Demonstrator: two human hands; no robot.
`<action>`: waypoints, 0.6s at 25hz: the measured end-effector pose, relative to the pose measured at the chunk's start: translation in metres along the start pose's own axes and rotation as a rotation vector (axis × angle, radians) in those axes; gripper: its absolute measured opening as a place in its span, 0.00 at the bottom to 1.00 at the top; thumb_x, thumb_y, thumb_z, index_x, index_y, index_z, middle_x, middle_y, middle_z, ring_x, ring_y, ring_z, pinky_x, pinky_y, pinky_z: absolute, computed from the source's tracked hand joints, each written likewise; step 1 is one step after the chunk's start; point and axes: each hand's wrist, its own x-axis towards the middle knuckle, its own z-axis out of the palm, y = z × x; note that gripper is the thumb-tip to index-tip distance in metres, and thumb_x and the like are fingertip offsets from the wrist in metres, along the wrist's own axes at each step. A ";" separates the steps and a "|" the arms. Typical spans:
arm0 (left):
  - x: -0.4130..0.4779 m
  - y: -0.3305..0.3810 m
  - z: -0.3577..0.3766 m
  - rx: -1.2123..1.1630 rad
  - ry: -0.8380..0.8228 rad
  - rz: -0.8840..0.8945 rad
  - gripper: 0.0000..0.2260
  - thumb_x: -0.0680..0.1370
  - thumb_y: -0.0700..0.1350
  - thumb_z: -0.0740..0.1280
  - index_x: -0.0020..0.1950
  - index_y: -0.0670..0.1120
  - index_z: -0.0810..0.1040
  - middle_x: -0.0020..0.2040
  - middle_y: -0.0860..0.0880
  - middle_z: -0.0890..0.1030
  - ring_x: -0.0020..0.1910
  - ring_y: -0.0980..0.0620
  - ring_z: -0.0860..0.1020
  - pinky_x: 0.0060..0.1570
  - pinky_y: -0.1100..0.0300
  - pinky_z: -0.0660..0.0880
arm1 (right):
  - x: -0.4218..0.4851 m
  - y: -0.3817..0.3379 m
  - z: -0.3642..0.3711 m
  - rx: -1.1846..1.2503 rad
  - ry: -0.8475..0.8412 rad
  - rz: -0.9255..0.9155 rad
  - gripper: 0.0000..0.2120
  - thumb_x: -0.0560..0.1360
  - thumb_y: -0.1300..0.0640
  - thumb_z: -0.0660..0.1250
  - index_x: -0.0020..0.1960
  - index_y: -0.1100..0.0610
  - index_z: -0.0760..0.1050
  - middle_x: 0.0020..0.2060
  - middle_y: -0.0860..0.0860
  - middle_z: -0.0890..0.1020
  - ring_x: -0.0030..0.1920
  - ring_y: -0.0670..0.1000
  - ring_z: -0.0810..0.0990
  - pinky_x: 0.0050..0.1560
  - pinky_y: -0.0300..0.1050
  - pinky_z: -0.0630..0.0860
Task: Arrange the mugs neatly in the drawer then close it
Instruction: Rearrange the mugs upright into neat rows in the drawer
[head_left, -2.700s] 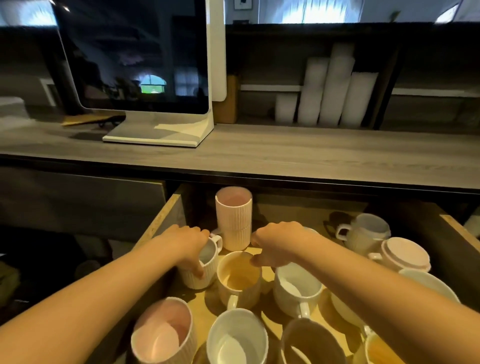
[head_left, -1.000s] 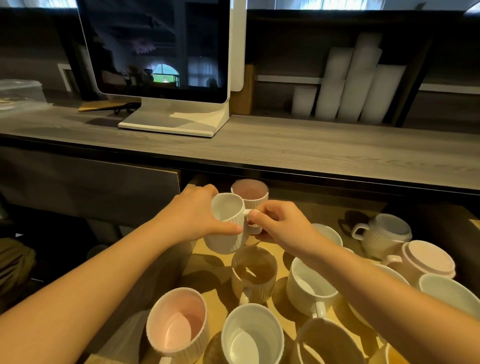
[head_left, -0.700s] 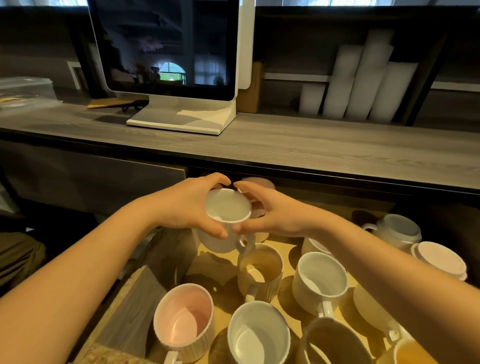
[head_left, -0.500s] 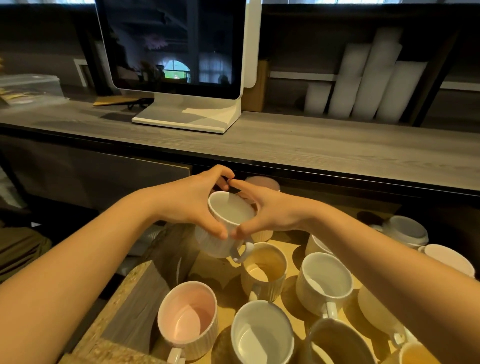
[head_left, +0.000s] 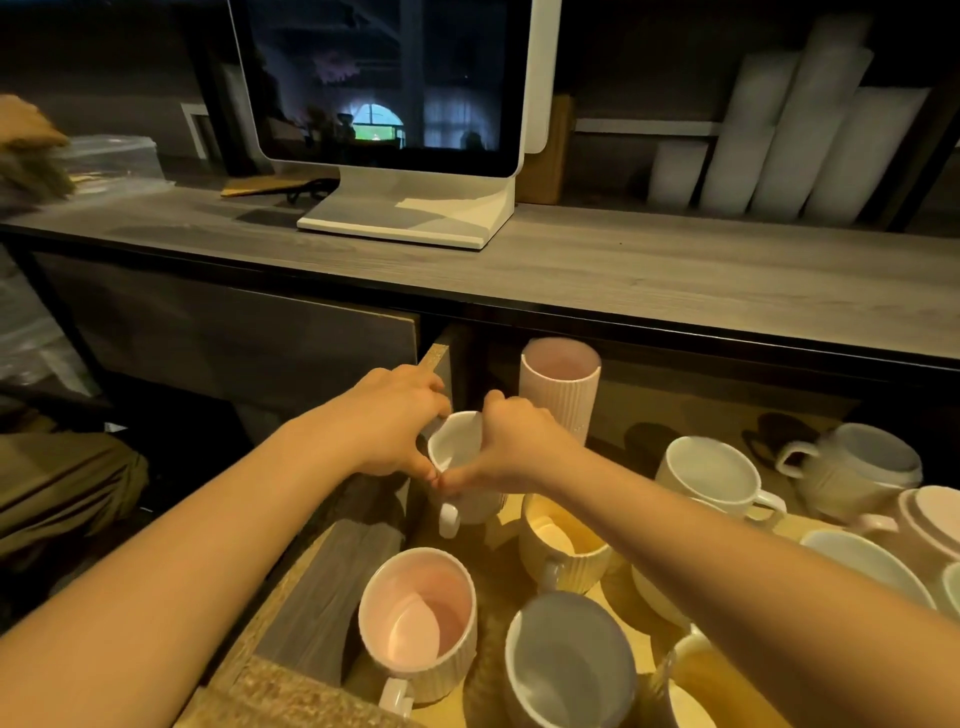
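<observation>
A white ribbed mug (head_left: 460, 457) stands low at the back left corner of the open wooden drawer (head_left: 317, 587), its handle pointing toward me. My left hand (head_left: 397, 421) grips its left rim and my right hand (head_left: 519, 441) grips its right rim, thumbs touching at the front. Right behind it rises a tall stack of pink ribbed mugs (head_left: 558, 387). In front lie a pink mug (head_left: 418, 618), a grey-white mug (head_left: 569, 665) and a cream mug (head_left: 563, 545). More mugs (head_left: 711, 475) crowd the right side.
A grey wooden counter (head_left: 649, 270) overhangs the drawer's back. On it stand a white-framed monitor (head_left: 395, 104) and several white rolls (head_left: 789, 135). A closed drawer front (head_left: 234, 338) lies to the left.
Both hands have lowered the white mug from above the drawer down into the back left corner, beside the pink stack. Its handle has turned toward me.
</observation>
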 end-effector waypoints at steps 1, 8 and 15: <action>0.001 -0.001 0.003 0.040 -0.010 0.002 0.27 0.71 0.56 0.70 0.68 0.51 0.70 0.73 0.50 0.63 0.72 0.49 0.58 0.69 0.53 0.59 | 0.001 -0.002 0.005 -0.020 -0.008 0.005 0.41 0.61 0.36 0.74 0.66 0.56 0.65 0.56 0.53 0.76 0.53 0.53 0.77 0.49 0.47 0.80; 0.002 0.000 0.019 0.195 -0.129 0.032 0.24 0.73 0.55 0.69 0.66 0.48 0.73 0.77 0.48 0.55 0.76 0.44 0.41 0.72 0.47 0.51 | -0.003 -0.013 0.027 -0.081 -0.072 -0.021 0.36 0.64 0.34 0.70 0.63 0.55 0.70 0.52 0.52 0.76 0.51 0.52 0.78 0.50 0.47 0.79; 0.000 0.004 0.019 0.209 -0.164 0.037 0.21 0.74 0.51 0.69 0.65 0.48 0.73 0.76 0.46 0.58 0.76 0.42 0.40 0.72 0.47 0.50 | -0.010 -0.008 0.017 -0.082 -0.197 -0.054 0.34 0.68 0.39 0.69 0.67 0.56 0.66 0.58 0.54 0.77 0.52 0.52 0.77 0.48 0.42 0.76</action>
